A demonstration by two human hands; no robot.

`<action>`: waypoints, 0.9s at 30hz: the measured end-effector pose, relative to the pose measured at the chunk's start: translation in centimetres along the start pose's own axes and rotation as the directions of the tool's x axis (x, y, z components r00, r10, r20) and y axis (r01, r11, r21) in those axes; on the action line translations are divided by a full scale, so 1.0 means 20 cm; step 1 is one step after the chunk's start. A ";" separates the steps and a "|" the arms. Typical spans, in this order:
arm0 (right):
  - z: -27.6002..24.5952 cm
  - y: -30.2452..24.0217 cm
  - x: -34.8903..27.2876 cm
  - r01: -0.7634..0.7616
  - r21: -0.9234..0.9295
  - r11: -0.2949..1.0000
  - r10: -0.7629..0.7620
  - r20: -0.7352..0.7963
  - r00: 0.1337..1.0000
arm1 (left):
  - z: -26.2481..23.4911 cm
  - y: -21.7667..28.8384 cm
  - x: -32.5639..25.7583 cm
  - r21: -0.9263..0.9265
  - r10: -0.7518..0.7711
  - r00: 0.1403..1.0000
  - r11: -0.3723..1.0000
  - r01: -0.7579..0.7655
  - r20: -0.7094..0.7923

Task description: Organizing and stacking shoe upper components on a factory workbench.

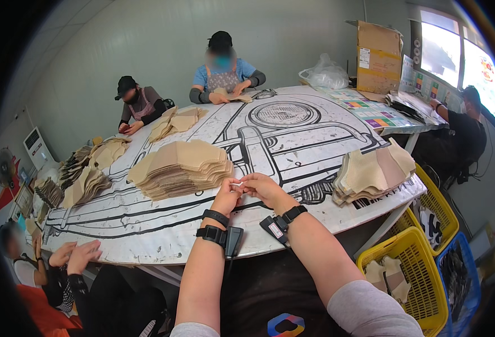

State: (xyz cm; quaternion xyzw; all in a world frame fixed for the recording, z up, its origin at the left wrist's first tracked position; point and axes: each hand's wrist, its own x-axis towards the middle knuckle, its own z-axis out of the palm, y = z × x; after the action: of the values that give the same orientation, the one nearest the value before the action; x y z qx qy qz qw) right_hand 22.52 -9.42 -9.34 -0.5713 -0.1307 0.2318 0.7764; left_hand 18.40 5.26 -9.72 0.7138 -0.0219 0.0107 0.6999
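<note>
Bare forearms, short grey sleeves, black wrist straps with trackers

Both hands meet at the table edge: left hand and right hand pinch a small white scrap; at ten o'clock sits the tall stack of tan fabric pieces.

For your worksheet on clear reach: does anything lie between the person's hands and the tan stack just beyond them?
Nothing visible does. Both the left hand and right hand pinch a small white piece right by the tan stack, with only bare table between them.
</note>
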 end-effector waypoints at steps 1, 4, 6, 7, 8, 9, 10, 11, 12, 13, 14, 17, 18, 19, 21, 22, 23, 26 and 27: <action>0.00 0.00 0.00 -0.001 -0.002 1.000 0.001 -0.004 1.000 | 0.00 0.00 0.00 -0.003 -0.002 1.000 1.000 0.002 0.003; 0.00 0.00 0.00 0.011 0.004 1.000 -0.011 -0.006 1.000 | 0.00 0.01 -0.01 -0.005 -0.002 1.000 1.000 0.002 0.008; 0.00 0.01 0.00 0.023 0.012 1.000 -0.023 -0.005 1.000 | 0.00 0.01 -0.01 -0.004 0.000 1.000 1.000 0.000 0.011; 0.00 0.01 0.00 0.022 0.013 1.000 -0.022 -0.008 1.000 | 0.00 0.01 -0.01 -0.007 0.000 1.000 1.000 0.000 0.012; 0.00 0.01 0.00 0.020 0.015 1.000 -0.020 -0.012 1.000 | 0.00 0.01 -0.01 -0.010 -0.001 1.000 1.000 0.001 0.013; 0.00 0.01 0.00 0.020 0.015 1.000 -0.019 -0.012 1.000 | 0.01 0.01 -0.01 -0.010 -0.001 1.000 1.000 0.002 0.013; 0.00 0.01 0.00 0.021 0.017 1.000 -0.021 -0.013 1.000 | 0.01 0.01 -0.01 -0.004 -0.006 1.000 1.000 0.006 0.011; 0.00 0.01 0.00 0.022 0.020 1.000 -0.022 -0.013 1.000 | 0.01 0.02 -0.01 0.002 -0.011 1.000 1.000 0.011 0.010; 0.00 0.01 0.00 0.023 0.020 1.000 -0.023 -0.013 1.000 | 0.01 0.02 -0.01 0.002 -0.010 1.000 1.000 0.010 0.009; 0.00 0.01 0.00 0.025 0.022 0.999 -0.024 -0.010 1.000 | 0.01 0.01 -0.01 0.006 -0.011 1.000 1.000 0.011 0.010; 0.00 0.01 0.00 0.026 0.024 0.999 -0.026 -0.006 1.000 | 0.01 0.01 -0.01 0.009 -0.012 1.000 1.000 0.012 0.011; 0.00 0.02 0.00 0.017 0.021 1.000 -0.017 -0.014 1.000 | 0.02 0.03 -0.02 -0.012 -0.011 1.000 1.000 0.011 0.001; 0.00 0.02 0.01 0.016 0.021 1.000 -0.016 -0.014 1.000 | 0.02 0.02 -0.02 -0.011 -0.012 1.000 1.000 0.012 0.000; 0.00 0.02 0.01 0.018 0.017 1.000 -0.018 -0.011 1.000 | 0.01 0.02 -0.02 -0.016 -0.013 1.000 1.000 0.013 0.002; 0.00 0.02 0.01 0.022 0.012 1.000 -0.022 -0.010 1.000 | 0.02 0.03 -0.02 -0.021 -0.013 1.000 1.000 0.013 0.005; -0.01 0.01 0.01 0.023 0.017 1.000 -0.023 -0.009 1.000 | 0.02 0.04 -0.03 -0.016 -0.012 1.000 1.000 0.012 0.001; -0.01 0.01 0.00 0.023 0.023 0.999 -0.023 -0.007 1.000 | 0.03 0.05 -0.03 -0.012 -0.012 1.000 1.000 0.012 -0.003; -0.01 0.01 0.01 0.023 0.032 0.999 -0.023 -0.006 1.000 | 0.04 0.05 -0.03 -0.010 -0.023 1.000 1.000 0.023 0.002; -0.01 0.01 0.01 0.023 0.032 0.999 -0.023 -0.007 1.000 | 0.03 0.05 -0.03 -0.009 -0.023 1.000 1.000 0.024 0.003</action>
State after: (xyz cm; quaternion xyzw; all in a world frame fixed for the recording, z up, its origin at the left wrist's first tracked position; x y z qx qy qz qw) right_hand 22.73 -9.40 -9.68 -0.5581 -0.1311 0.2230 0.7884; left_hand 17.80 4.62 -8.86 0.7108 -0.0145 0.0014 0.7033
